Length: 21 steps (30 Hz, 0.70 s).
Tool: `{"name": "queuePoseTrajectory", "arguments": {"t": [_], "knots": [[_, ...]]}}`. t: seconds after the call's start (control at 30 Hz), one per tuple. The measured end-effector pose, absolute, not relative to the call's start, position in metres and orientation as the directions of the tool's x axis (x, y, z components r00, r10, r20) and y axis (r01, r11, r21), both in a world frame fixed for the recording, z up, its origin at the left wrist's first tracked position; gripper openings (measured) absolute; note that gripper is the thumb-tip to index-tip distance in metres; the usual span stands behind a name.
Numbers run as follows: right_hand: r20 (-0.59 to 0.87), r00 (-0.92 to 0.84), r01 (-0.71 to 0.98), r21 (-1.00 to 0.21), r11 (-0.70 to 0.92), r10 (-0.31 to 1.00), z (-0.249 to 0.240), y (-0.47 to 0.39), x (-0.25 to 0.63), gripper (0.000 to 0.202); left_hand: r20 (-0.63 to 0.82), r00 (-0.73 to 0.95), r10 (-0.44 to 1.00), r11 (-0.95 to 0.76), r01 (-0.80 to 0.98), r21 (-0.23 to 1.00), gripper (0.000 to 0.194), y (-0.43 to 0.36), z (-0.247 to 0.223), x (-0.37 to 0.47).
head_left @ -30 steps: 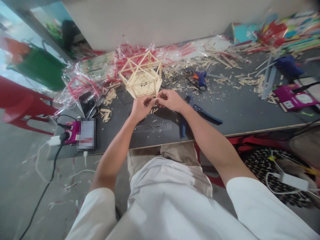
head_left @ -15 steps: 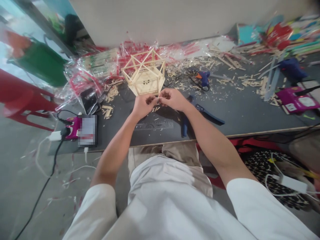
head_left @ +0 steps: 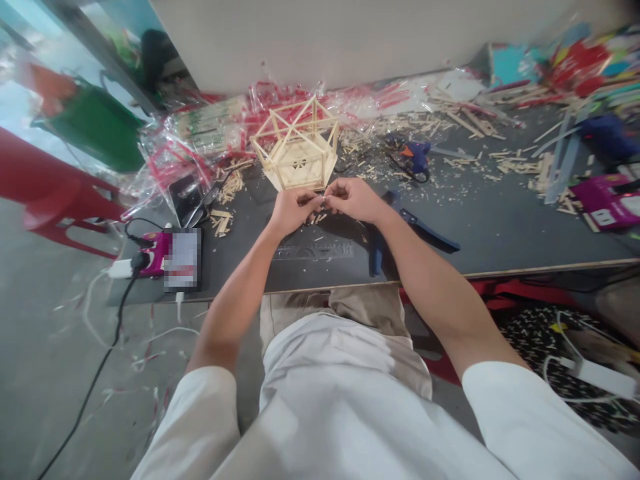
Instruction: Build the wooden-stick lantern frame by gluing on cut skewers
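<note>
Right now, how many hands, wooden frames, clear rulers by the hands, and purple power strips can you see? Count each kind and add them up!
Hands: 2 (left hand, right hand)
Wooden frame: 1
Clear ruler: 1
Purple power strips: 2 (left-side strip, right-side strip)
Total: 6

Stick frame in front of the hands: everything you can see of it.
The stick frame is pale and looks wooden: a flat, angular base panel with a small dark pattern, thin uprights at its edges, and sticks crossing in an open lattice on top. It sits base-down on the dark table, just beyond the left hand and right hand. Whether the fingers touch its near edge is unclear.
</note>
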State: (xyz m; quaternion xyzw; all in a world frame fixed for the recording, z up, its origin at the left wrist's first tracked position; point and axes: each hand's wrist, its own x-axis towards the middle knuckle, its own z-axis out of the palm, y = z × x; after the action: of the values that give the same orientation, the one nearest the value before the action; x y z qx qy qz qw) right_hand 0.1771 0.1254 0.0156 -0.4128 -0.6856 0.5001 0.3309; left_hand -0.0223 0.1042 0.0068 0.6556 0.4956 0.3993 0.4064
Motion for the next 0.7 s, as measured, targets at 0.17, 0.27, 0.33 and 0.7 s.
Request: {"name": "queuePoseTrajectory", "arguments": {"t": [0.17, 0.27, 0.33, 0.7], "knots": [[0.032, -0.439, 0.257, -0.953, 0.160, 0.898, 0.017, 0.126, 0.178, 0.005, 0.120, 0.184, 0.975, -0.174, 0.308, 0.936, 0.015, 0.105, 0.006, -0.023], [0.021, -0.439, 0.268, -0.951, 0.153, 0.898, 0.018, 0.125, 0.178, 0.005, 0.130, 0.181, 0.975, -0.181, 0.302, 0.936, 0.016, 0.106, 0.005, -0.023], [0.017, -0.438, 0.267, -0.952, 0.149, 0.899, 0.017, 0.125, 0.177, 0.005, 0.134, 0.184, 0.974, -0.186, 0.301, 0.935, 0.016, 0.106, 0.005, -0.023], [0.284, -0.222, 0.464, -0.811, 0.358, 0.933, 0.039, 0.130, 0.209, 0.023, 0.155, 0.118, 0.981, -0.184, 0.300, 0.936, 0.015, 0.108, 0.005, -0.026]]}}
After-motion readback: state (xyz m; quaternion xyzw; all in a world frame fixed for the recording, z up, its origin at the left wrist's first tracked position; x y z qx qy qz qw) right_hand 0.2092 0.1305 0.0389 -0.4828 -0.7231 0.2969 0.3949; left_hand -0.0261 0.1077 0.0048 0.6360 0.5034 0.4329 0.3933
